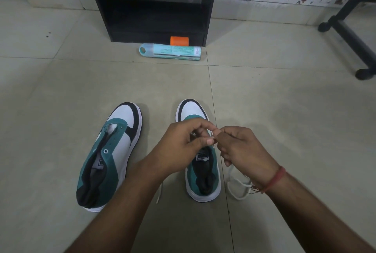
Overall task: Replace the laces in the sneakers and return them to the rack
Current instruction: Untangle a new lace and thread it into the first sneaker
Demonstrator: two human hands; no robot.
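Two teal, white and black sneakers stand on the tiled floor, toes pointing away from me. The left sneaker [110, 155] has bare eyelets and no lace. Over the right sneaker [203, 171] my left hand [183, 146] and my right hand [240, 149] meet, fingertips pinching a white lace [237, 186]. The lace loops on the floor to the right of that shoe under my right wrist. Another white lace end [159, 192] lies between the shoes. The black shoe rack [154, 4] stands ahead with dark shelves.
A teal spray can [169, 52] lies on its side in front of the rack, with an orange item [179, 41] behind it. A black wheeled stand [350, 34] is at the right. Floral wallpaper covers the far right wall.
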